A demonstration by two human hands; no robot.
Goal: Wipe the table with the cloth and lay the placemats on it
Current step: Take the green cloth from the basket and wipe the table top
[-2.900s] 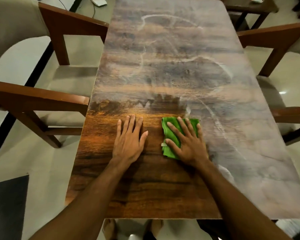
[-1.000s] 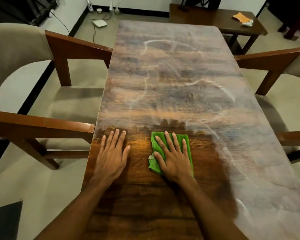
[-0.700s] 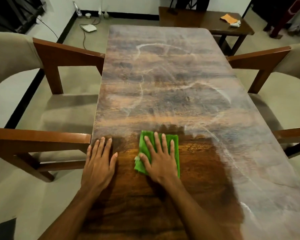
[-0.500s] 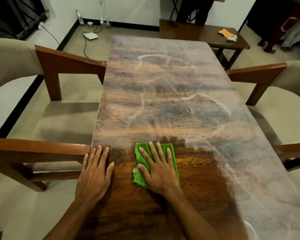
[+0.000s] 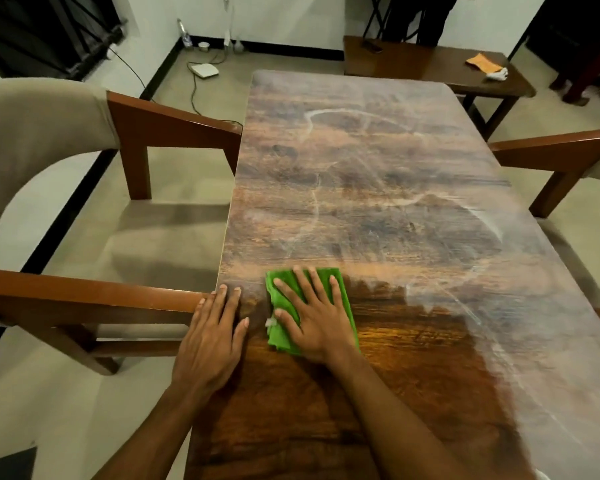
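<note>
Cloth [image 5: 278,336], green and folded into a pad, lies flat on the bench [image 5: 378,202] under the right grip [image 5: 314,320]. That grip's fingers are straight and spread across it with the palm pressing down; nothing curls round the fabric. Green shows past the fingertips, beyond the little finger, and beside the thumb, where a small white tag [image 5: 270,322] sticks out.

The left grip [image 5: 212,337] rests just left of the right one, apart from the cloth. It too lies flat with straight fingers close together and has hold of nothing. Its outer fingers reach the bench's left edge, where the armrest of a wooden chair [image 5: 84,299] meets it.

Nearward of both grips, and just right of the right grip, the wood is dark and glossy. Beyond the fingertips and farther right, a pale hazy film with curved white streaks covers the top.

A second chair [image 5: 551,150] stands well to the right of the right grip. Far beyond both grips, past the bench's end, a low side table [image 5: 430,65] carries an orange item [image 5: 482,62].
</note>
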